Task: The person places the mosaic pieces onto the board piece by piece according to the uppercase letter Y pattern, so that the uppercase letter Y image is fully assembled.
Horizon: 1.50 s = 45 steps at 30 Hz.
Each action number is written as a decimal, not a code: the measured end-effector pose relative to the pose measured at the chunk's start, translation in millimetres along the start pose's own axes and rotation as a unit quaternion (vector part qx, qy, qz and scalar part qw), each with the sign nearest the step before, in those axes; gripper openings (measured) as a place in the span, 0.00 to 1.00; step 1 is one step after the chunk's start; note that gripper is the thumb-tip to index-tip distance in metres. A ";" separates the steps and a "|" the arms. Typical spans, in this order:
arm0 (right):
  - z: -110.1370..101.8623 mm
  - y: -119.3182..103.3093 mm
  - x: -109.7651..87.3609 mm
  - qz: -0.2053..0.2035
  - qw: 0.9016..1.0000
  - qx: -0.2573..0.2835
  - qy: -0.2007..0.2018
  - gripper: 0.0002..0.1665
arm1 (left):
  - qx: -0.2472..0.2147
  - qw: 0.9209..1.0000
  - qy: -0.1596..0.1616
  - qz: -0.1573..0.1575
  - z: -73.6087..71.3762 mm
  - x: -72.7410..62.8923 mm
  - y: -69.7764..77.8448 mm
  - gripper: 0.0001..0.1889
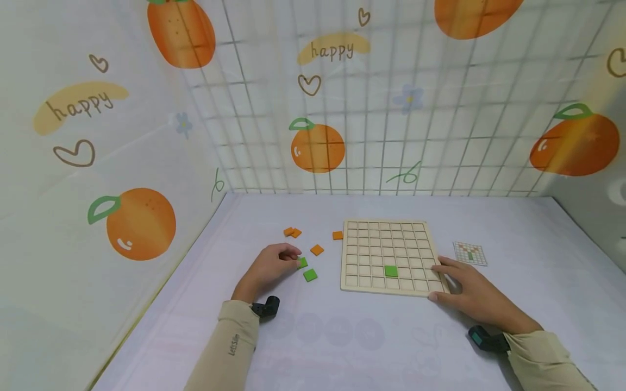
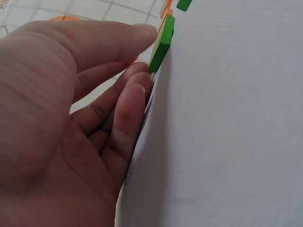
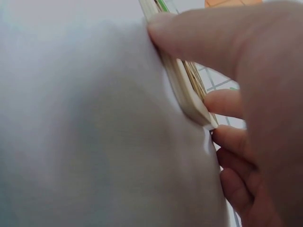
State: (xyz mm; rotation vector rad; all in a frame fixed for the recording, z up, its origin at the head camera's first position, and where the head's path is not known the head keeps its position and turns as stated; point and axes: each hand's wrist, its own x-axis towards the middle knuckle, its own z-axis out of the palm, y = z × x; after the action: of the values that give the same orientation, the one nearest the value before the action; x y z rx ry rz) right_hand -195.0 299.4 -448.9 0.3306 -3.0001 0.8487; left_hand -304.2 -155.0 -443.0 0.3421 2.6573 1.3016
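Observation:
At the left, my left hand [image 1: 270, 267] pinches the edge of a small green square tile [image 1: 302, 263] on the table. The left wrist view shows the thumb tip against this green tile [image 2: 162, 43], with fingertips at its lower corner. Another green tile [image 1: 310, 275] lies just in front of it. A wooden grid board [image 1: 364, 244] lies flat in the middle, one green tile [image 1: 391, 271] set in a lower cell. My right hand [image 1: 471, 293] holds the board's near right corner, thumb along the front edge [image 3: 182, 90] and fingers at the right side.
Several orange tiles lie left of the board: a touching pair [image 1: 292, 232], a single one [image 1: 317, 250] and one beside the board's edge [image 1: 338, 235]. A small pattern card [image 1: 470, 253] lies to the right. Behind the white table [image 1: 332, 336] hangs a printed curtain [image 1: 254, 81].

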 end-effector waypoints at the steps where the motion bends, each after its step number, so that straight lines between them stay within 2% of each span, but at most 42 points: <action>1: -0.1 -0.1 0.0 -0.002 1.000 -0.001 0.001 0.50 | 0.003 1.000 0.002 0.002 0.6 0.6 -0.8 0.11; 19: 0.3 1.0 -1.1 -0.013 1.000 -0.001 0.007 0.49 | 0.048 0.999 0.000 0.002 3.1 -1.2 2.7 0.11; 25: 0.9 1.5 -0.5 -0.014 1.000 -0.003 0.007 0.49 | 0.091 0.996 -0.009 0.021 3.3 -0.2 2.4 0.15; 29: 0.5 1.0 -0.6 -0.011 1.000 -0.002 0.006 0.49 | 0.106 0.994 -0.015 0.022 3.9 -0.6 4.9 0.16; 36: 1.9 -0.6 0.6 -0.006 1.000 0.001 0.002 0.50 | 0.090 0.996 -0.008 0.006 5.2 -2.5 5.2 0.13; 45: -1.4 -1.6 -1.0 -0.009 1.000 0.001 0.002 0.50 | 0.043 0.999 -0.003 0.014 3.8 0.9 3.7 0.12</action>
State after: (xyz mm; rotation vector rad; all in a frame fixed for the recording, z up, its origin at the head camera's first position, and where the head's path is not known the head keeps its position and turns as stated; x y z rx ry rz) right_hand -193.8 299.1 -447.0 0.3563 -2.9882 0.8506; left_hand -303.6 -149.7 -442.4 0.3937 2.7184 1.1956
